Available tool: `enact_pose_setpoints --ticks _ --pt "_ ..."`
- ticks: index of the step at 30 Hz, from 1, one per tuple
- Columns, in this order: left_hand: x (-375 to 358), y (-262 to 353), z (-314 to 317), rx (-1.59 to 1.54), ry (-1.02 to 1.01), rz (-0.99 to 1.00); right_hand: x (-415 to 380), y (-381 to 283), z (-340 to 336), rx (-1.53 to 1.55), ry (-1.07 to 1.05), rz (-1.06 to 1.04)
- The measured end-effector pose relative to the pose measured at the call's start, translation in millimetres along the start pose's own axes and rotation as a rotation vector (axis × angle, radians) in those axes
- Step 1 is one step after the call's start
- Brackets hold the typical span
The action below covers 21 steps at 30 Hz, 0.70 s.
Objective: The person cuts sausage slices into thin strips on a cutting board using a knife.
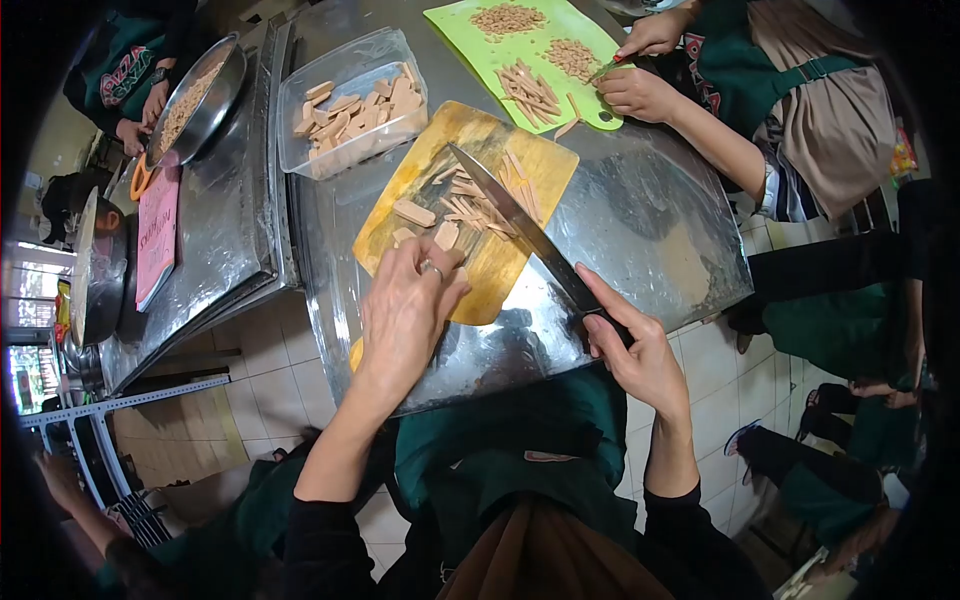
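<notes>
My right hand (pixel 637 355) is closed around the black handle of a large knife (pixel 510 212). The blade slants up and left over a yellow wooden board (pixel 545 165). Thin tan strips (pixel 480 205) lie on the board under and beside the blade. My left hand (pixel 405 305) is at the board's lower left, its fingers bent down at several flat tan pieces (pixel 447 236); the fingertips are partly hidden, so whether they grip a piece does not show. Another flat piece (pixel 414 212) lies just above that hand.
A clear plastic tub (pixel 350 150) of tan pieces stands left of the board. Across the metal table (pixel 640 200), a co-worker's hands (pixel 640 92) cut at a green board (pixel 480 60). At left, another person holds a metal bowl (pixel 225 95) near a pink book (pixel 157 235).
</notes>
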State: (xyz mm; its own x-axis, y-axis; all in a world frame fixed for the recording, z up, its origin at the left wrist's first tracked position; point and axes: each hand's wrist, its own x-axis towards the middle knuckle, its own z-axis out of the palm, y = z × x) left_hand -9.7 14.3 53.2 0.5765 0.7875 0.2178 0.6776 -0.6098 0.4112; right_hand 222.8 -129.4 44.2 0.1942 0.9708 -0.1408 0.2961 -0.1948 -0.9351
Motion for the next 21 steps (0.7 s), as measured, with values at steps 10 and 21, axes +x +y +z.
enact_pose_setpoints --ticks 10,21 --pt "2 -15 -9 -0.299 0.059 -0.244 -2 4 4 0.0 0.041 -0.075" --pt "29 -48 -6 -0.151 0.063 -0.163 -2 0 6 -0.01 0.017 -0.022"
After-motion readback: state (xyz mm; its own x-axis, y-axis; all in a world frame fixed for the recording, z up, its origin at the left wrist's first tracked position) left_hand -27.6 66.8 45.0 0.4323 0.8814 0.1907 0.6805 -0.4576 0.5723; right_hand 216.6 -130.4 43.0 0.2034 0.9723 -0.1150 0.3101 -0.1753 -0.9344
